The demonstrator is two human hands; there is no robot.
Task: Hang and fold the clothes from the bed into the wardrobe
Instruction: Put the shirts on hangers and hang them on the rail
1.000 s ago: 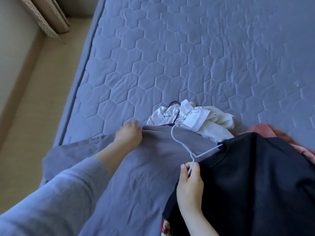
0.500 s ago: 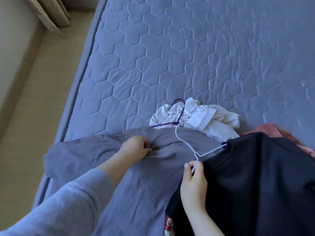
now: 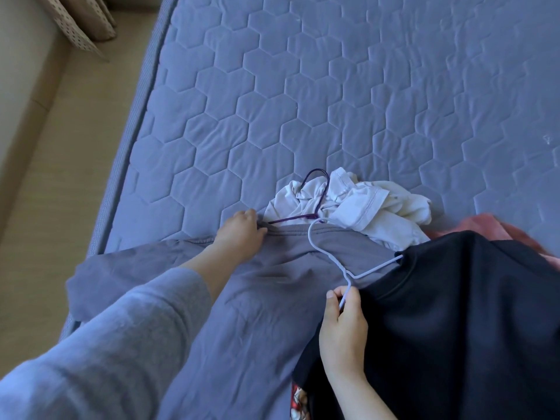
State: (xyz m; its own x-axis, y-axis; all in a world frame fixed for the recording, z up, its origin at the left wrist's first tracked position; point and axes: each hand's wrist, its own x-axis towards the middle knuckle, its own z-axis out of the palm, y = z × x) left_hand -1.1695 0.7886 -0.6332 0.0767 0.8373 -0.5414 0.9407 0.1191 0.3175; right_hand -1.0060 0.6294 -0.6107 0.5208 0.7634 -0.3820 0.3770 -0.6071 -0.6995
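Quilted mattress [image 3: 303,101] fills the upper frame. At centre, the left hand [image 3: 242,233] grips the top edge of a grey-purple garment [image 3: 257,298], fingers curled over the seam. The right hand [image 3: 344,322] pinches one arm of a pale wire hanger [image 3: 330,262], whose other arm runs into a black top [image 3: 454,313]. Both fabrics look soft and limp, so seams probably give the surest hold. White clothes [image 3: 363,207] lie crumpled just beyond.

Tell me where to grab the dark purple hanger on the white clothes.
Grip the purple hanger by its hook, coming from above. The hook loops up free on top of the white clothes, while its one visible arm lies flat on the fabric, running toward the grey shirt with little room to get fingers under it.
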